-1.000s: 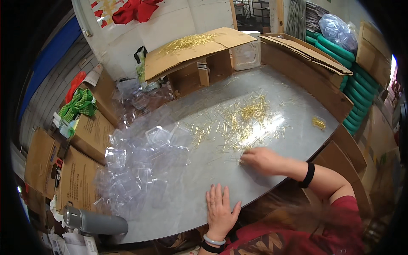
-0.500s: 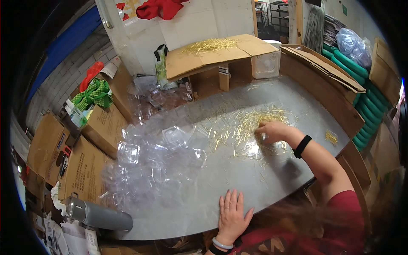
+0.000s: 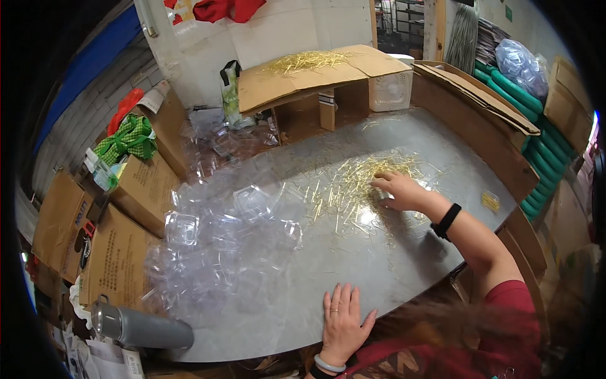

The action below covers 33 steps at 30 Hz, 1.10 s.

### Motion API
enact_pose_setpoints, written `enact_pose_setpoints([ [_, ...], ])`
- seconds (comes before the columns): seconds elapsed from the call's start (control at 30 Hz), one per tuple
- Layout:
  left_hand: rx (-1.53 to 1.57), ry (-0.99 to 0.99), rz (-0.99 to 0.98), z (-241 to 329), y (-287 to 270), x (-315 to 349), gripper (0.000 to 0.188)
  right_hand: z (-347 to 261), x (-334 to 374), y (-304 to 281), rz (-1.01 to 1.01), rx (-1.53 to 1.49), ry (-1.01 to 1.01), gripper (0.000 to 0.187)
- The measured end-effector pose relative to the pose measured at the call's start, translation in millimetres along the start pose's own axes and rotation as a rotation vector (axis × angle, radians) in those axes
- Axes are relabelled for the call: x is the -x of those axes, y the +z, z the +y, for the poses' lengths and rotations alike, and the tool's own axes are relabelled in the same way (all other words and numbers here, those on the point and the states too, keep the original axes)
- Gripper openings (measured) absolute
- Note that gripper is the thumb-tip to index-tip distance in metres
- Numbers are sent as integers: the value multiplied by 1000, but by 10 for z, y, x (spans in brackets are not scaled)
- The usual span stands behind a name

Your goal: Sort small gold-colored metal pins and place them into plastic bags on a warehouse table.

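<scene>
My left hand [image 3: 341,319] lies flat on the grey tabletop [image 3: 303,278] near its front edge, palm down, fingers stretched out, with nothing in it. My right hand [image 3: 399,191] is over a loose heap of thin gold-coloured strips [image 3: 344,189], like short wire ties. Its fingers curl down round something small, pale and shiny that they mostly hide, so its kind is not plain. Farther right, a small clear plastic box [image 3: 490,201] with gold strips in it rests by the table edge. A spread of clear plastic boxes [image 3: 218,246] covers the table's left side.
At the back, a cardboard sheet [image 3: 265,85] bears more gold strips, beside a white plastic basket [image 3: 391,88]. A grey bottle [image 3: 142,325] lies at the front left. Cardboard boxes [image 3: 120,252] line the left side; a cardboard wall [image 3: 473,132] borders the right.
My right hand stays at the heap; its fingers have shifted slightly and opened a little round the shiny thing. My left hand has not moved. The whole view has shifted slightly.
</scene>
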<state>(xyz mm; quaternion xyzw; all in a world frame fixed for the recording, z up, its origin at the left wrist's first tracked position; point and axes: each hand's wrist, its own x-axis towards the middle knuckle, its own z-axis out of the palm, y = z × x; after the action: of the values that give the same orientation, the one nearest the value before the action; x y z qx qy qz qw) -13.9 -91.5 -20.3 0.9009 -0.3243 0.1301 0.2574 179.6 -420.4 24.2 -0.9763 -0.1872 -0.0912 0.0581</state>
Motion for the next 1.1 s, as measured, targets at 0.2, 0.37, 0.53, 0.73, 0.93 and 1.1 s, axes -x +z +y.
enact_pose_setpoints([
  [0.2, 13, 4, -4, 22, 1, 1, 67, -129, 832, 18, -310, -27, 520, 76],
  [0.37, -34, 9, -49, 32, 6, 11, 67, -855, 1402, 108, -197, -99, 298, 88],
  [0.53, -75, 1, -78, 70, 2, 16, 66, -1287, 1301, 138, -44, 24, 266, 81],
  [0.73, -122, 6, -92, 90, -8, -4, 65, -1066, 1134, 275, 105, -24, 390, 64],
  [0.93, -159, 13, -107, 100, 24, 4, 67, -1353, 1268, 350, 85, -23, 271, 64],
  [1.1, -186, 22, -86, 107, 44, 6, 67, -1474, 1256, 363, 151, -27, 320, 60],
])
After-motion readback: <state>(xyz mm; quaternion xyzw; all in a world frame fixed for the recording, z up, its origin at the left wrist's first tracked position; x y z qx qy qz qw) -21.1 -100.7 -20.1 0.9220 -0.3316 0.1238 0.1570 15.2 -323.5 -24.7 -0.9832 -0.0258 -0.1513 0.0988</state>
